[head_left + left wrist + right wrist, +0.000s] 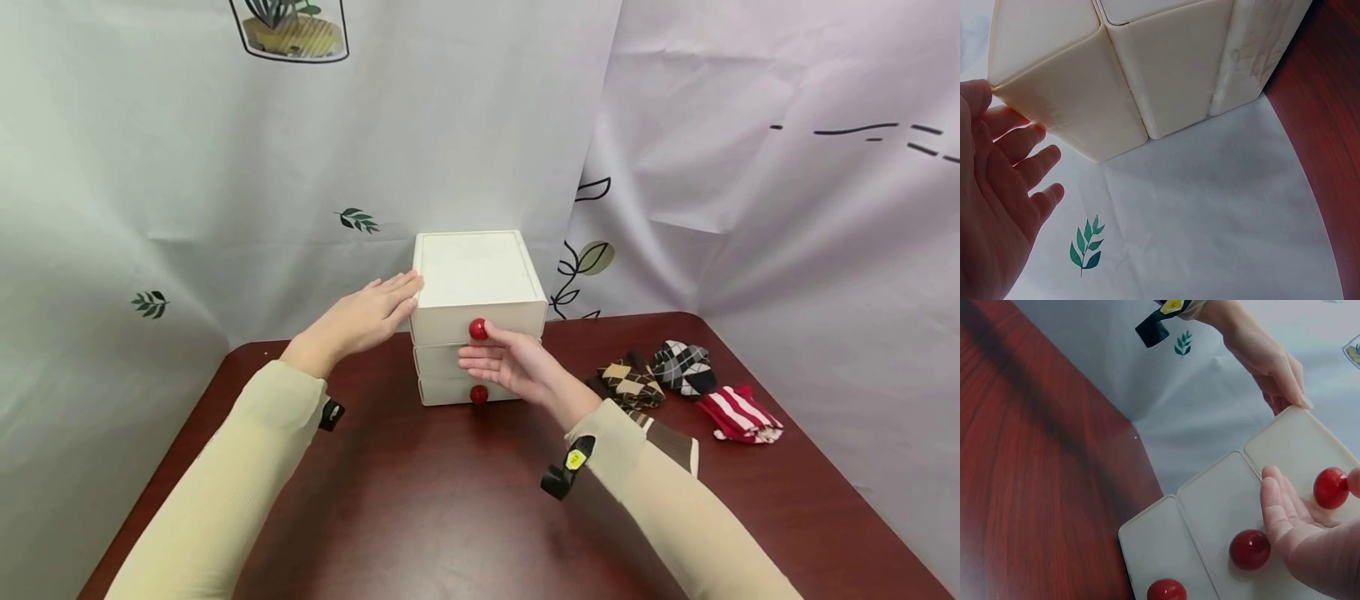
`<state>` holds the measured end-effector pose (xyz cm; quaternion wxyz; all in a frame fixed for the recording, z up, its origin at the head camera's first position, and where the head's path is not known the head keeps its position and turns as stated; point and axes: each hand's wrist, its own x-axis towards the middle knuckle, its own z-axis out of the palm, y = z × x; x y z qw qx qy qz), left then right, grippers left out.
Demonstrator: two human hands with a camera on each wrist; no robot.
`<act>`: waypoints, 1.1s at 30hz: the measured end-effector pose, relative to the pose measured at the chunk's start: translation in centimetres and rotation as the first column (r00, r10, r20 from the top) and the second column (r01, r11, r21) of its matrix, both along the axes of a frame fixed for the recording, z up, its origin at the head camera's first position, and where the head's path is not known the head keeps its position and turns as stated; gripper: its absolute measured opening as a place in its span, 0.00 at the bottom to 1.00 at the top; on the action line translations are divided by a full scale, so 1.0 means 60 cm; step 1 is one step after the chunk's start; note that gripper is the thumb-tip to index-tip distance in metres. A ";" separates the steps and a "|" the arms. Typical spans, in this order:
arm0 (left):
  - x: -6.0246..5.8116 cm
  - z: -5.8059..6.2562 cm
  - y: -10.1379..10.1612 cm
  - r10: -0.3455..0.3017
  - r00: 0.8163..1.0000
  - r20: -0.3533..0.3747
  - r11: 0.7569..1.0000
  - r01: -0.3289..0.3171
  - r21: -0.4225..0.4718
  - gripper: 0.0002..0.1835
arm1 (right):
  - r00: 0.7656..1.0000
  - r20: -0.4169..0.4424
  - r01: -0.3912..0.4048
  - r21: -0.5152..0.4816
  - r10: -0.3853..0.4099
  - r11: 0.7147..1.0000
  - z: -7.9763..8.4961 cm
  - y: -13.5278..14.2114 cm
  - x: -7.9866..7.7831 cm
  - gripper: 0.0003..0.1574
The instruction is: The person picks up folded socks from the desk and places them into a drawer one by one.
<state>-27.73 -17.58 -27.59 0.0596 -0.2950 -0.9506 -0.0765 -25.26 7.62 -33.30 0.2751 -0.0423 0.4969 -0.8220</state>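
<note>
A white unit of three stacked drawers (480, 267) stands at the back of the table, each drawer with a round red knob. My left hand (360, 315) rests its fingertips against the upper left edge of the unit, fingers nearly straight; the left wrist view shows these fingers (1016, 144) beside the top drawer's side wall. In front of the unit is my right hand (521, 367), its thumb at the top knob (1331, 488). Its other fingers extend below that knob, next to the middle knob (1249, 549). The lowest knob (1167, 590) is farther down.
On the right of the dark red table (420, 500) lie several socks: a brown argyle bundle (630, 383), a black and grey argyle bundle (684, 367), a red and white striped bundle (742, 415) and a brown piece (671, 446) partly behind my right forearm. A white printed curtain (480, 125) hangs behind.
</note>
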 end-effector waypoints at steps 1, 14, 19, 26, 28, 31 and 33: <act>0.000 -0.001 0.000 0.002 1.000 0.004 1.000 -0.002 0.000 0.30 | 1.000 0.011 0.003 -0.013 -0.003 1.000 0.000 -0.002 -0.002 0.26; 0.002 0.003 0.004 0.011 0.999 0.053 1.000 -0.012 0.004 0.30 | 0.998 0.056 -0.012 -0.111 0.018 0.994 -0.007 0.001 0.017 0.23; 0.003 0.010 0.002 0.011 0.998 0.064 1.000 -0.011 0.001 0.30 | 0.998 0.046 -0.036 -0.119 0.042 0.992 -0.007 0.006 0.045 0.22; 0.002 0.012 0.001 0.016 0.998 0.065 1.000 -0.016 -0.010 0.30 | 0.997 0.038 -0.066 -0.158 0.073 0.985 -0.008 0.011 0.082 0.20; 0.002 0.011 0.002 0.016 0.998 0.063 1.000 -0.015 -0.008 0.30 | 0.996 0.034 -0.074 -0.168 0.081 0.983 -0.009 0.012 0.092 0.19; 0.002 0.011 0.002 0.014 0.998 0.064 1.000 -0.014 -0.003 0.30 | 0.996 0.047 -0.072 -0.178 0.082 0.981 -0.010 0.015 0.106 0.18; 0.003 0.012 0.003 0.013 0.998 0.063 1.000 -0.013 -0.001 0.30 | 0.996 0.047 -0.072 -0.182 0.082 0.981 -0.010 0.017 0.115 0.17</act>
